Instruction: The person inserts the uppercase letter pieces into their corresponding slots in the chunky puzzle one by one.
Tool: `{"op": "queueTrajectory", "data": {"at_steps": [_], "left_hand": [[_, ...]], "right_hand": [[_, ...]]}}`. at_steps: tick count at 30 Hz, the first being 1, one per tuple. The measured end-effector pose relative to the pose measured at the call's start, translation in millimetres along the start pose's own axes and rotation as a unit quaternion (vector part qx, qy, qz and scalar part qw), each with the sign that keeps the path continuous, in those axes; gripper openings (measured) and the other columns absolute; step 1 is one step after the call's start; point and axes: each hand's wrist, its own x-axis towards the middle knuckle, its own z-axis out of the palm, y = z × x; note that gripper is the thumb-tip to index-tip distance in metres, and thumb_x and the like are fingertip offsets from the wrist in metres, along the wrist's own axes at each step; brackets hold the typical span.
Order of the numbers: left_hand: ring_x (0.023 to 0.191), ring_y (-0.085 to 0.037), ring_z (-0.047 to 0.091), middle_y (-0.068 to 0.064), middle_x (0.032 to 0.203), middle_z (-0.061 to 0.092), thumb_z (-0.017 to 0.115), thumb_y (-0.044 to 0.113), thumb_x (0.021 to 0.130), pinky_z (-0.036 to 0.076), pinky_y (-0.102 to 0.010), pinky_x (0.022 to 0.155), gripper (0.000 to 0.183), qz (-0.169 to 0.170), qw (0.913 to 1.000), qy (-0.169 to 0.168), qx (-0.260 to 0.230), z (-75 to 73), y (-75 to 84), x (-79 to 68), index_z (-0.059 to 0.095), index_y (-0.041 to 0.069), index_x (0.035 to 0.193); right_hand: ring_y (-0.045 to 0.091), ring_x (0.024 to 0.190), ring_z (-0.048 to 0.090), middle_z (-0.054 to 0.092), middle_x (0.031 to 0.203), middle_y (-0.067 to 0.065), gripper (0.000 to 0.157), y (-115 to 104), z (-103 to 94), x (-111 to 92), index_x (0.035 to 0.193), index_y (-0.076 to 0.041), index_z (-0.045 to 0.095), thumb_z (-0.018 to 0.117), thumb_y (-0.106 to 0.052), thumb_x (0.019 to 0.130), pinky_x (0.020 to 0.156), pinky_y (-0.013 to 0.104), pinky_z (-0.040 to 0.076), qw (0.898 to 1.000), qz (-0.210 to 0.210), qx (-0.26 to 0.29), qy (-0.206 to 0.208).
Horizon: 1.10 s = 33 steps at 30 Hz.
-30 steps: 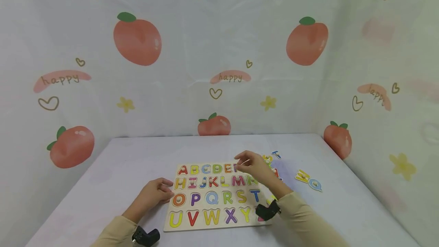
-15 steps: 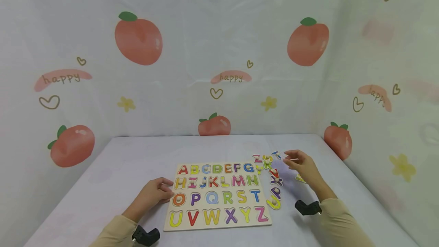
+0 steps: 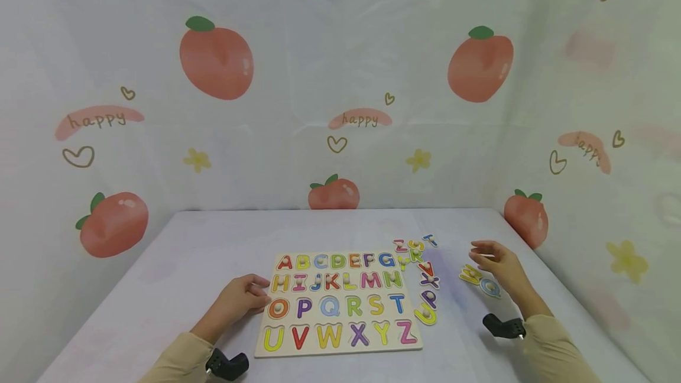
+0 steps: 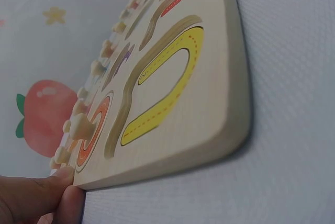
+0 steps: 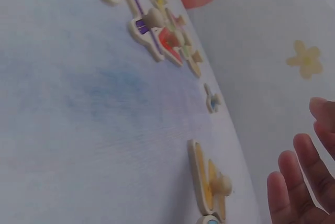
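Note:
At the left edge of the wooden alphabet puzzle board (image 3: 340, 350), my left hand (image 3: 234, 303) grips the rim with thumb and fingertips; the left wrist view shows these fingers (image 4: 36, 192) near the O. Knobbed letters A to O sit in the upper slots. My right hand (image 3: 497, 262), holding nothing, hovers with relaxed fingers just beyond the blue Q piece (image 3: 490, 288) and the yellow W piece (image 3: 470, 274). In the right wrist view its spread fingers (image 5: 309, 177) are apart from the W piece (image 5: 212, 185).
Between board and right hand lie loose knobbed letters, among them the yellow U (image 3: 425, 314), purple P (image 3: 428, 299), red V (image 3: 425, 268) and pink Z (image 3: 399, 245). A blue T (image 3: 430, 240) lies farther back. A patterned curtain (image 3: 255, 152) stands behind the white table (image 3: 213, 241).
My right hand has moved from above the board's upper right, past the loose letters, to the right beside the W and Q pieces. The left hand keeps its place.

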Motion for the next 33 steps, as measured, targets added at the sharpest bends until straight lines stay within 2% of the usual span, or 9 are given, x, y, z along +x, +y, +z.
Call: {"op": "queueTrajectory", "data": {"at_steps": [4, 7, 10, 15, 21, 33], "left_hand": [[0.071, -0.015, 0.057, -0.004, 0.082, 0.064, 0.075, 0.008, 0.08, 0.049, -0.027, 0.061, 0.037, 0.001, 1.0, 0.002, 0.007, -0.5, 0.2, 0.7, 0.062, -0.002, 0.113], [0.071, -0.015, 0.057, -0.005, 0.082, 0.064, 0.075, 0.007, 0.08, 0.049, -0.027, 0.061, 0.037, -0.002, 1.0, 0.002, 0.002, -0.2, 0.4, 0.5, 0.062, -0.002, 0.113], [0.069, -0.014, 0.058, -0.005, 0.081, 0.064, 0.074, 0.006, 0.08, 0.05, -0.026, 0.061, 0.036, -0.004, 1.0, 0.002, -0.008, 0.5, 0.8, 0.1, 0.062, -0.002, 0.113], [0.07, -0.014, 0.058, -0.005, 0.082, 0.064, 0.075, 0.006, 0.08, 0.051, -0.026, 0.061, 0.036, -0.006, 0.9999, 0.003, -0.012, 1.0, 1.3, -0.3, 0.062, -0.002, 0.113], [0.071, -0.015, 0.057, -0.005, 0.082, 0.064, 0.075, 0.007, 0.08, 0.049, -0.026, 0.061, 0.036, -0.005, 1.0, 0.002, -0.006, 0.6, 1.4, -0.1, 0.062, -0.002, 0.113], [0.07, -0.014, 0.057, -0.005, 0.082, 0.063, 0.074, 0.005, 0.08, 0.05, -0.026, 0.061, 0.036, -0.007, 0.9999, 0.0, -0.015, 0.9, 0.6, -0.5, 0.061, -0.003, 0.113]], "right_hand": [[0.007, 0.096, 0.063, 0.062, 0.118, 0.019, 0.05, 0, 8.7, -1, 0.13, 0.003, 0.051, 0.065, -0.027, 0.093, 0.075, 0.016, 0.051, 0.999, 0.031, -0.038, -0.023], [0.023, 0.103, 0.063, 0.06, 0.122, 0.021, 0.047, -5, 19.2, -4, 0.13, 0.0, 0.053, 0.065, -0.026, 0.093, 0.077, 0.018, 0.052, 0.997, 0.043, -0.05, -0.041], [0.028, 0.104, 0.062, 0.061, 0.12, 0.021, 0.043, -13, 30.4, -10, 0.127, 0.0, 0.055, 0.066, -0.021, 0.092, 0.077, 0.022, 0.053, 0.996, 0.028, -0.046, -0.064], [0.026, 0.099, 0.063, 0.063, 0.115, 0.019, 0.038, -25, 48.0, -20, 0.119, 0.002, 0.059, 0.07, -0.016, 0.088, 0.076, 0.022, 0.052, 0.993, -0.008, -0.031, -0.118], [0.018, 0.091, 0.062, 0.065, 0.105, 0.013, 0.034, -26, 60.5, -27, 0.111, 0.0, 0.063, 0.073, -0.018, 0.085, 0.074, 0.022, 0.052, 0.984, -0.013, -0.023, -0.176], [0.016, 0.08, 0.057, 0.063, 0.092, 0.005, 0.03, -24, 65.0, -32, 0.107, -0.001, 0.067, 0.075, -0.013, 0.081, 0.064, 0.021, 0.048, 0.974, 0.009, -0.065, -0.215]]}}
